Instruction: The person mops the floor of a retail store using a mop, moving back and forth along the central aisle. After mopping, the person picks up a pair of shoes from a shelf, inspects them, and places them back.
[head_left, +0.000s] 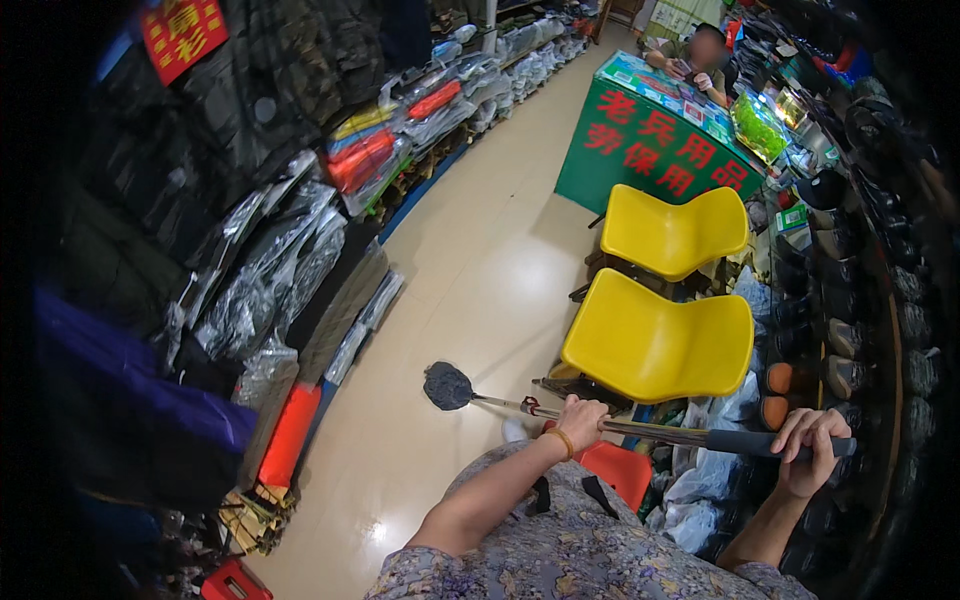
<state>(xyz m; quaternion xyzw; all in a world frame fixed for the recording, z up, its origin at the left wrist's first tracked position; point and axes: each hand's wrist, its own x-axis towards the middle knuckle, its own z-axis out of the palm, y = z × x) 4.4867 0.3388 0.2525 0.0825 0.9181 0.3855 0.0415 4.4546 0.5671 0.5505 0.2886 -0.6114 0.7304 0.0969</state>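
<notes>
A mop with a metal pole (654, 430) slants across in front of me. Around the middle of the pole my left hand (583, 424) is closed, with a yellowish band on its wrist. My right hand (814, 446) grips the dark foam sleeve (739, 441) near the pole's upper end. The dark grey mop head (448, 386) rests on the shiny beige floor (420, 465), out to the left of my hands. A red clip or ring (530, 406) sits on the pole between the left hand and the head.
Two yellow plastic chairs (660, 345) stand beyond the pole, with a red-orange stool (616, 469) below it. A person (697, 64) sits behind the green counter (592, 150). Bagged clothing (277, 255) lines the left; shoes (844, 375) fill racks on the right.
</notes>
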